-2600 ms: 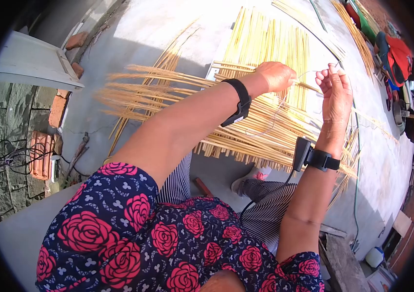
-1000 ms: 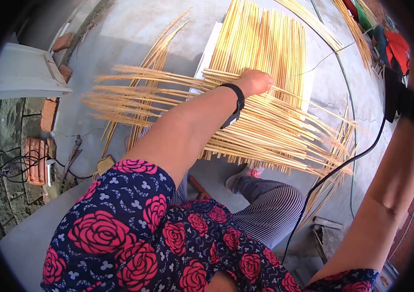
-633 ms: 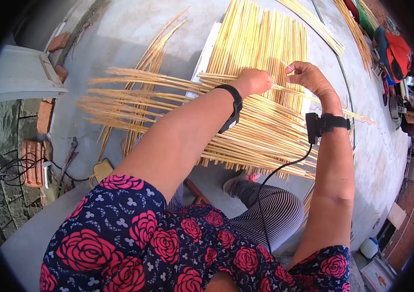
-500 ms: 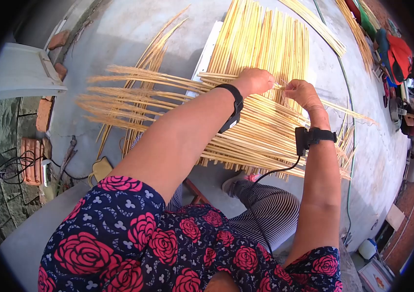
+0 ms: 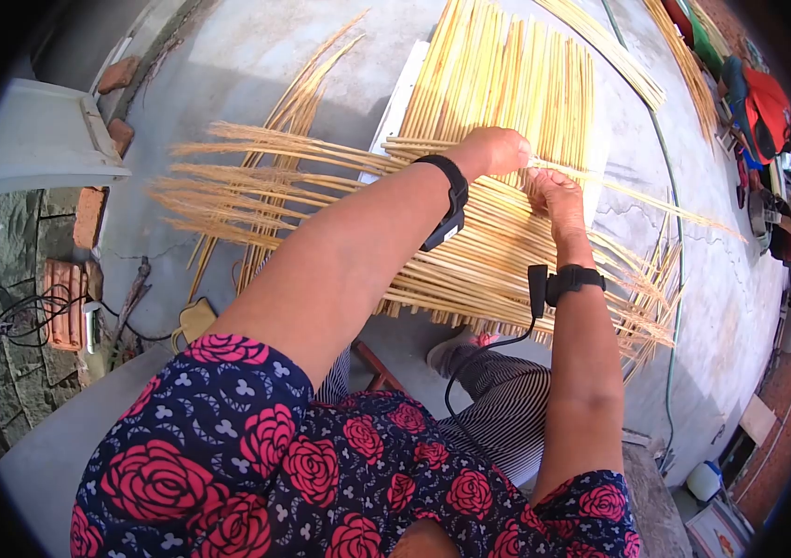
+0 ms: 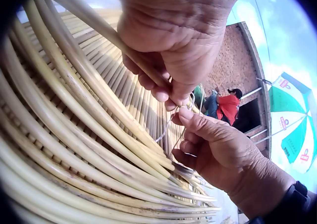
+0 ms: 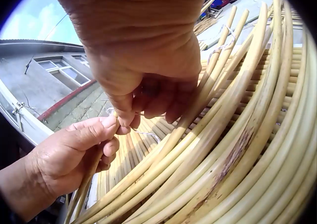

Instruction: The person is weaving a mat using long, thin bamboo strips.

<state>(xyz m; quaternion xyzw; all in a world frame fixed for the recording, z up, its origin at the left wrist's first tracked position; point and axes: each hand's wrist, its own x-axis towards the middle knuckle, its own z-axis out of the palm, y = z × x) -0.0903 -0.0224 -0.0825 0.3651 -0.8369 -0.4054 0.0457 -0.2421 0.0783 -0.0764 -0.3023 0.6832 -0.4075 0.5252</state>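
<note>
In the head view my left hand [image 5: 498, 152] grips a long straw-coloured stalk laid crosswise. The left wrist view shows that stalk [image 6: 106, 28] running down under the palm to the pinching fingertips. Close against them, my right hand [image 5: 558, 200] pinches a thin pale thread [image 6: 164, 127] between thumb and forefinger, at the stalk. Part of the thread is hidden by the fingers. Below both hands lies a layer of crosswise stalks [image 5: 498, 265], some with feathery ends. They rest over a panel of side-by-side stalks [image 5: 498, 84] pointing away from me.
A white board [image 5: 402, 100] shows at the panel's left edge. Loose stalks [image 5: 307, 98] lie at the left, and another bundle [image 5: 605, 56] at the back right. A green hose [image 5: 675, 242] crosses the floor on the right. A black cable [image 5: 451, 386] hangs from my right wrist.
My right hand swung far out to the right, then came back left and down to meet the left hand at the stalk. The left hand stayed gripping the stalk.
</note>
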